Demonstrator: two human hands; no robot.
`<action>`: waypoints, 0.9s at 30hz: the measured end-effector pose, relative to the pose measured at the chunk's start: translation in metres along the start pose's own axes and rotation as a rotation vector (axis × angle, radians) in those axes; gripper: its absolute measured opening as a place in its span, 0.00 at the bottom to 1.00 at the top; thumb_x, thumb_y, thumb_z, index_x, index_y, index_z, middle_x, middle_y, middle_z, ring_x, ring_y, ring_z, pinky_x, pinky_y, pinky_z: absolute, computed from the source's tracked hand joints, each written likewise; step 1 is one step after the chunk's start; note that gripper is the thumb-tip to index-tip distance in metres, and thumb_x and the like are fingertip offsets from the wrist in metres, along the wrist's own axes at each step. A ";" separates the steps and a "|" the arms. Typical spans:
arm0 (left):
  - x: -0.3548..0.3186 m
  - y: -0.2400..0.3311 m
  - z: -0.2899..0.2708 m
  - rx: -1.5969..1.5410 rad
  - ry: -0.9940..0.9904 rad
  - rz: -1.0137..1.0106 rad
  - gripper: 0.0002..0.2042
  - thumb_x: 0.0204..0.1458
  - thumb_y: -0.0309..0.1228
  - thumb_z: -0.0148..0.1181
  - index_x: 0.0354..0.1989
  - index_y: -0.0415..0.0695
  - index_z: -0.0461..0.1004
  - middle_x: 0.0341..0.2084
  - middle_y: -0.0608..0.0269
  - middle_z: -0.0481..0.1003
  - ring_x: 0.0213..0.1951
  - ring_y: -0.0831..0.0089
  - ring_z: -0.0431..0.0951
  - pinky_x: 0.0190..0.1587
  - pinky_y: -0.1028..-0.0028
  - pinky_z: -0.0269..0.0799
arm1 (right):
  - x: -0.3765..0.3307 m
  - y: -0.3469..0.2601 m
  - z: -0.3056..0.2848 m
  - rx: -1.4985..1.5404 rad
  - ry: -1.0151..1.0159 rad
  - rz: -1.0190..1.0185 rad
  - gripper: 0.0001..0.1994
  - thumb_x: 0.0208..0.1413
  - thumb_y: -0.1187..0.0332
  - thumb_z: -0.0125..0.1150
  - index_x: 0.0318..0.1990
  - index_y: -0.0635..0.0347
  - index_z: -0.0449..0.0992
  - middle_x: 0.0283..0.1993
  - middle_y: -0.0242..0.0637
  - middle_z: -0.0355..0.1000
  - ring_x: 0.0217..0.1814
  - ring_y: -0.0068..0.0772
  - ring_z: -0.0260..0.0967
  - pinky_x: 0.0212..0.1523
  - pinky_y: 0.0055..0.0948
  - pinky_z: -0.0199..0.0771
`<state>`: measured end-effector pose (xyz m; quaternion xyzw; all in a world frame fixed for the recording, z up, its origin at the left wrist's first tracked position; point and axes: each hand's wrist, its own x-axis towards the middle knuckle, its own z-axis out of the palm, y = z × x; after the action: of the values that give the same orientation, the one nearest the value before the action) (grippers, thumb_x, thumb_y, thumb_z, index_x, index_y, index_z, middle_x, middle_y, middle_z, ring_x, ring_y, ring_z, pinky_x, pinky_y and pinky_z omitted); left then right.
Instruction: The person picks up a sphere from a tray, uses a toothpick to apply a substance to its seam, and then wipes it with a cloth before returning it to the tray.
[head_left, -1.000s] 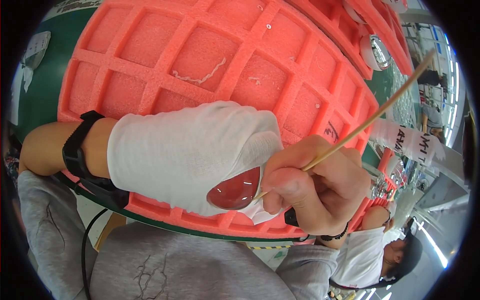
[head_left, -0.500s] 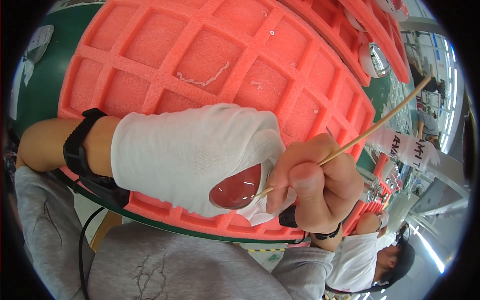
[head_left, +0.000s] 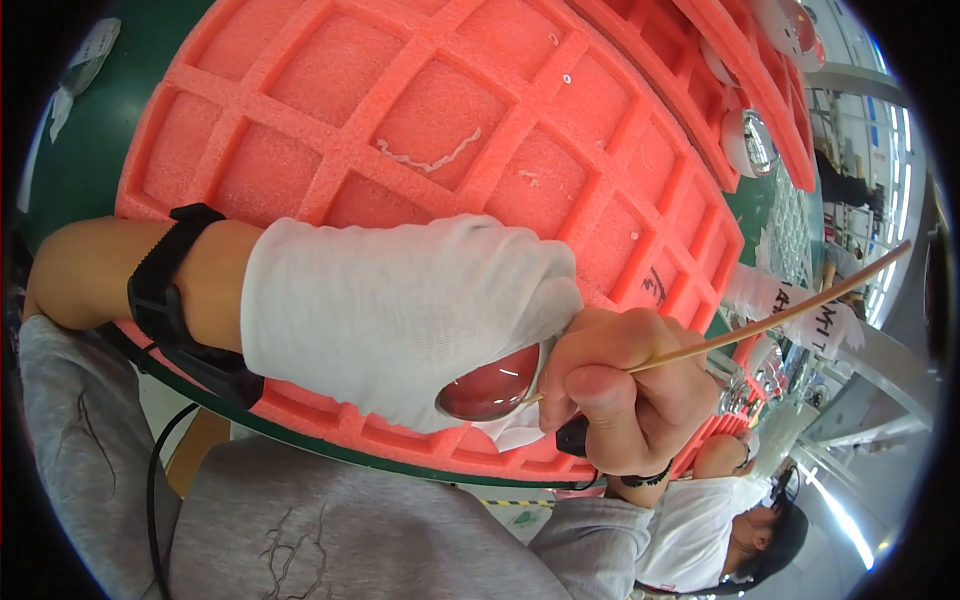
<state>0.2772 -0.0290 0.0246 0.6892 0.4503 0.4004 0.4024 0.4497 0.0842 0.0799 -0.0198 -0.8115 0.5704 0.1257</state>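
Note:
My left hand (head_left: 430, 315), in a white cloth glove, is closed around a glossy, mirror-like domed part (head_left: 490, 385) that reflects the red foam. A pale rim shows along the part's right side; its underside and most of my left fingers are hidden. Bare and pinched, my right hand (head_left: 650, 385) grips a thin bamboo stick (head_left: 780, 318). The stick slants from the upper right down through the fingers, and its lower tip meets the part's edge on the right. Both hands are over a red foam tray (head_left: 345, 125).
Shallow square pockets divide the tray, with white scraps lying in several. More red foam trays (head_left: 690, 75) stand at the far right, beside a chrome domed part (head_left: 757, 142). A green table (head_left: 140, 50) shows at the left. Another person (head_left: 700, 530) sits at the lower right.
The stick's outer end has dropped, so the stick lies flatter. My right hand has turned slightly with it. The domed part stays in my left hand, with the tip still at its edge.

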 end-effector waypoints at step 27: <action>-0.017 0.020 0.006 0.203 0.027 -0.105 0.17 0.54 0.21 0.61 0.52 0.42 0.69 0.45 0.47 0.74 0.45 0.47 0.76 0.50 0.58 0.73 | 0.006 -0.004 0.012 0.079 0.225 0.214 0.19 0.77 0.62 0.40 0.35 0.67 0.66 0.18 0.33 0.65 0.10 0.15 0.54 0.12 0.18 0.52</action>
<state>0.2842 -0.0516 0.0376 0.6962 0.5295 0.3404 0.3450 0.4419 0.0733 0.0806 -0.1649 -0.7624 0.6062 0.1552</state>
